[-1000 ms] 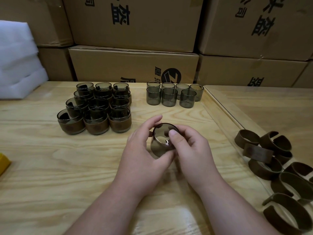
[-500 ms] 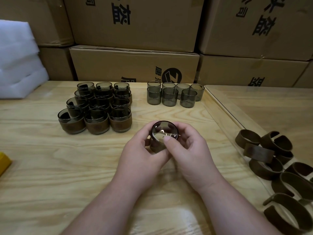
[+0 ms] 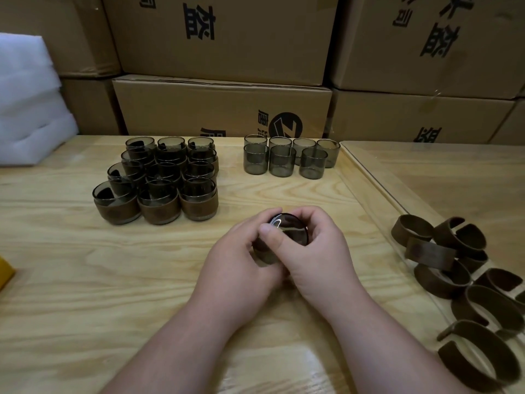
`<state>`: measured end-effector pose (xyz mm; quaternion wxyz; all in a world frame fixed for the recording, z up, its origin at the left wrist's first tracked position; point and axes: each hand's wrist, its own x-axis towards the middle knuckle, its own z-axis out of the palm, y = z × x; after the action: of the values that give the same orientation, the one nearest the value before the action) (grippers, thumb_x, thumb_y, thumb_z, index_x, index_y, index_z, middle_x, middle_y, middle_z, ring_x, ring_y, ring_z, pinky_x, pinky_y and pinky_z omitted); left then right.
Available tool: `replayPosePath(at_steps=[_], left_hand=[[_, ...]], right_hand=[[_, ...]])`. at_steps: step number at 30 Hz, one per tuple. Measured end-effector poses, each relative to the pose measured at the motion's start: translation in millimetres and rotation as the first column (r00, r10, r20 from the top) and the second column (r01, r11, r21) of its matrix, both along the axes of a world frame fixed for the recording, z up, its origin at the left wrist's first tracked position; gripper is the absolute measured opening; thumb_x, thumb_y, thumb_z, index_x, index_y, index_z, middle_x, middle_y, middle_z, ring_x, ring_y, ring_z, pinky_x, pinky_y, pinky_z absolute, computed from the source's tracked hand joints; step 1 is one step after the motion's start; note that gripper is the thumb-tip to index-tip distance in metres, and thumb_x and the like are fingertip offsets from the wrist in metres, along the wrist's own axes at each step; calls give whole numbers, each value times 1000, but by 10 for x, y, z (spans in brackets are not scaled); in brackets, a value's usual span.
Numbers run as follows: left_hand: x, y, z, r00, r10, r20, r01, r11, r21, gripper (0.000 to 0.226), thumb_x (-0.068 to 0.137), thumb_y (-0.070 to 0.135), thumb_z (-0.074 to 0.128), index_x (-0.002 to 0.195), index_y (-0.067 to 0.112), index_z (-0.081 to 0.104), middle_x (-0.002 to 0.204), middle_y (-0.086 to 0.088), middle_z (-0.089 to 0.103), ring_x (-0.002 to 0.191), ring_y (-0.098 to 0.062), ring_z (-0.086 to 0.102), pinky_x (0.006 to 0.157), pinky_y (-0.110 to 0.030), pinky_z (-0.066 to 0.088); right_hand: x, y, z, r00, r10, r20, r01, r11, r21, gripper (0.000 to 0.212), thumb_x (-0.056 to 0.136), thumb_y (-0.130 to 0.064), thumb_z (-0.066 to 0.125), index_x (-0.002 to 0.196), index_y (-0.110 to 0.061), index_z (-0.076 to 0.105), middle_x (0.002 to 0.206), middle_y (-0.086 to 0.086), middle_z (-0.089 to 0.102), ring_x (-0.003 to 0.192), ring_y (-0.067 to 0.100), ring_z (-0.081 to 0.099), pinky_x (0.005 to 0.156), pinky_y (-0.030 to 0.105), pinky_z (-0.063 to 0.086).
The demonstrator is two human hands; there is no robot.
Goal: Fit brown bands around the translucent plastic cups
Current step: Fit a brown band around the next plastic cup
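A translucent grey cup (image 3: 288,228) lies tilted between both hands above the middle of the wooden table. My left hand (image 3: 241,260) wraps its left side with curled fingers. My right hand (image 3: 315,251) grips its right side, thumb pressed on the cup's front wall. Whether a band sits on this cup is hidden by the fingers. Several bare cups (image 3: 284,157) stand in two rows at the back centre. Several banded cups (image 3: 159,180) are stacked at the back left. Loose brown bands (image 3: 454,265) lie in a heap at the right.
Cardboard boxes (image 3: 221,109) form a wall behind the table. White foam (image 3: 25,103) is piled at the far left. A yellow object (image 3: 4,273) pokes in at the left edge. A clear sheet edge (image 3: 377,189) runs diagonally between the work area and the bands.
Both hands have closed tighter round the cup and shifted slightly away from me. The cup has turned between them, and my left fingers have curled over its rim.
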<state>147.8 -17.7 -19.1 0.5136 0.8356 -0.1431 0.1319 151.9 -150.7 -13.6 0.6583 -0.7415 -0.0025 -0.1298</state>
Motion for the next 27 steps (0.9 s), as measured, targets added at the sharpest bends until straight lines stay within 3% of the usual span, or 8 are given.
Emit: replayPosePath(at_steps=[4, 6, 10, 14, 17, 21, 24, 27], left_hand=[[-25, -23, 46, 998, -63, 24, 63, 997, 33, 69, 64, 19, 79, 109, 67, 58, 112, 39, 63, 104, 10, 59, 83, -2, 40], [-26, -19, 39, 996, -90, 22, 89, 995, 54, 66, 63, 25, 76, 112, 65, 59, 108, 34, 66, 101, 3, 61, 80, -5, 42], [-26, -11, 37, 993, -113, 25, 111, 993, 49, 76, 64, 27, 84, 126, 62, 58, 117, 37, 64, 112, 6, 60, 90, -6, 41], [-24, -23, 49, 994, -109, 29, 109, 994, 11, 74, 60, 37, 84, 115, 76, 53, 118, 40, 63, 115, 12, 58, 91, -2, 38], [-10, -8, 1, 996, -90, 9, 90, 995, -32, 74, 62, 37, 92, 115, 74, 55, 117, 34, 66, 115, 7, 61, 94, -7, 42], [-3, -2, -14, 998, -64, -7, 63, 995, -77, 70, 66, 35, 96, 124, 56, 61, 113, 29, 69, 103, 6, 65, 88, -15, 47], [5, -3, 1, 997, -73, 0, 73, 992, -102, 65, 68, 38, 92, 123, 54, 62, 112, 28, 71, 103, 4, 66, 88, -21, 49], [11, -1, 15, 997, -74, -14, 72, 988, -138, 59, 69, 38, 88, 121, 52, 64, 112, 25, 73, 105, 0, 68, 91, -30, 51]], right_hand=[[13, -38, 12, 998, -67, 7, 67, 998, 19, 40, 67, -55, 83, 87, -24, 65, 78, -10, 72, 69, 4, 68, 61, 19, 52], [21, -51, 9, 996, -93, 13, 92, 996, 19, 30, 79, -49, 81, 83, -23, 66, 77, -6, 71, 69, 7, 67, 62, 23, 52], [22, -48, 29, 991, -134, -24, 134, 990, 34, 31, 79, -56, 68, 77, -25, 67, 77, -1, 72, 76, 20, 71, 69, 42, 59], [14, -40, 71, 988, -132, -86, 141, 983, 120, 27, 82, -49, 62, 74, -24, 69, 76, 0, 74, 75, 24, 74, 69, 45, 60], [8, -46, 86, 988, -124, -94, 138, 978, 158, 27, 92, -38, 62, 76, -17, 69, 76, 5, 73, 79, 34, 72, 68, 48, 59], [5, -55, 110, 991, -112, -67, 123, 974, 192, 28, 100, -20, 59, 77, -10, 71, 71, 2, 69, 68, 14, 63, 63, 34, 52], [7, -60, 106, 997, -63, -42, 71, 966, 249, 24, 100, -13, 55, 87, -4, 74, 82, 11, 75, 75, 16, 69, 67, 31, 56], [13, -61, 97, 1000, -5, -21, 11, 958, 285, 24, 99, -8, 52, 91, -2, 74, 81, 6, 75, 74, 12, 69, 62, 23, 54]])
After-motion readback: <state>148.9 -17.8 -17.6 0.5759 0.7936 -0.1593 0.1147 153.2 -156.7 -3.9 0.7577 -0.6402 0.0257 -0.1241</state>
